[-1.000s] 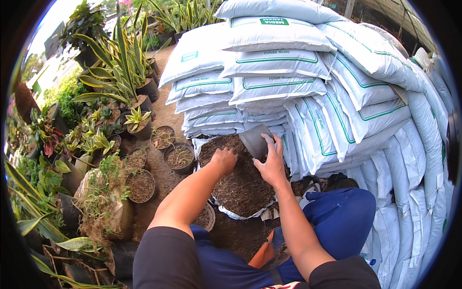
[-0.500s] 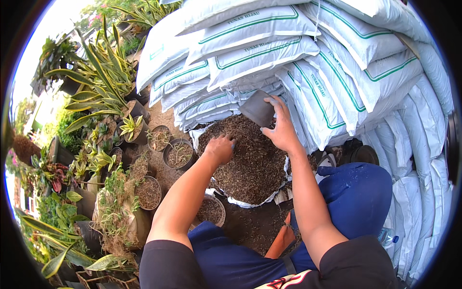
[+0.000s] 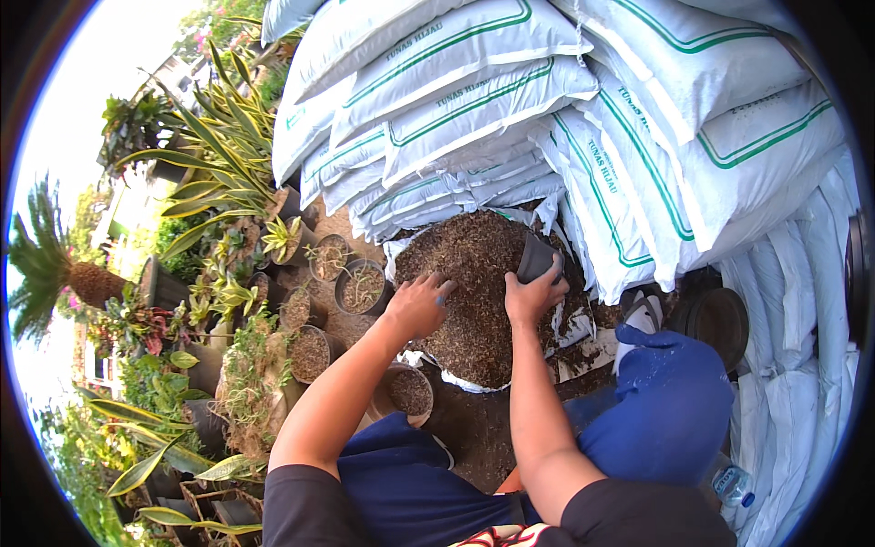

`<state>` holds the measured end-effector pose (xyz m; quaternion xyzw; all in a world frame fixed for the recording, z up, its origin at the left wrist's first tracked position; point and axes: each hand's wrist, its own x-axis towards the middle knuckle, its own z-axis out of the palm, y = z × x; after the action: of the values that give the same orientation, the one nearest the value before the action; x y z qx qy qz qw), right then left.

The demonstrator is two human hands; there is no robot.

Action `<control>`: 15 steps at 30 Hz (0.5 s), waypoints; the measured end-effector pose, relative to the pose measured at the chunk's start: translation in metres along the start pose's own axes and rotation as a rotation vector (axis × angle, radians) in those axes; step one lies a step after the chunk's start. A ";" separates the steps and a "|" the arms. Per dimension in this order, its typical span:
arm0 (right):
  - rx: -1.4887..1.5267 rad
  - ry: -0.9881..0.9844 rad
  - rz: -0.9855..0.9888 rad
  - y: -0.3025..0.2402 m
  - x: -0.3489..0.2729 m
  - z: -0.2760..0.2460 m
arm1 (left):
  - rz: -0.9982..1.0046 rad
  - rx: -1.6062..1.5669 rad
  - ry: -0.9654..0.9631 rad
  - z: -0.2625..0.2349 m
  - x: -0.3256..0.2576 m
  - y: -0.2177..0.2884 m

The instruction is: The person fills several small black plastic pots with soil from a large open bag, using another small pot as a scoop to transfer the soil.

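A heap of brown, crumbly potting mix (image 3: 465, 337) lies in an opened white sack (image 3: 460, 384) in front of me. My right hand (image 3: 536, 296) grips a small black plant pot (image 3: 538, 259) by its side, at the right part of the heap. The pot is tilted, and I cannot see into it. On the left part of the mix rests my left hand (image 3: 419, 305), fingers spread and holding nothing. A bluish spot shows near its thumb.
White bags (image 3: 474, 109) with green lines are stacked high behind and to the right. Potted plants (image 3: 363, 286) crowd the left side. A pot of mix (image 3: 406, 394) stands near my leg. Dark round pots (image 3: 715, 328) and a plastic bottle (image 3: 732, 485) are at the right.
The black pot has come down toward me with my right hand and turned, from above the heap's far side to its right part. My left hand's fingers have spread. The view has shifted.
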<state>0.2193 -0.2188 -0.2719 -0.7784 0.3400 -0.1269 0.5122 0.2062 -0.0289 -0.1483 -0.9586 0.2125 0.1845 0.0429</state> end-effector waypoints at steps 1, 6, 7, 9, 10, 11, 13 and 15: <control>0.023 -0.012 0.030 0.000 -0.003 -0.001 | -0.004 0.008 -0.012 -0.006 -0.003 0.003; 0.106 -0.197 0.126 0.000 0.001 -0.014 | -0.081 -0.077 0.040 -0.051 -0.029 0.021; 0.173 -0.234 0.147 -0.002 0.003 -0.019 | -0.094 -0.116 0.061 -0.056 -0.036 0.022; 0.303 -0.315 0.188 -0.003 0.002 -0.028 | -0.122 -0.197 0.107 -0.064 -0.055 0.023; 0.411 -0.317 0.186 0.003 0.021 -0.024 | -0.111 -0.193 0.145 -0.083 -0.053 0.036; 0.445 -0.313 0.152 -0.001 0.021 -0.027 | -0.133 -0.184 0.133 -0.087 -0.061 0.040; 0.520 -0.308 0.089 -0.016 0.014 -0.029 | -0.179 -0.163 0.107 -0.099 -0.075 0.046; 0.507 -0.296 -0.081 -0.031 0.007 -0.038 | -0.203 -0.189 0.117 -0.100 -0.085 0.050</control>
<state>0.2159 -0.2429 -0.2284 -0.6486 0.1879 -0.1130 0.7289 0.1467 -0.0573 -0.0236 -0.9841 0.0982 0.1424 -0.0414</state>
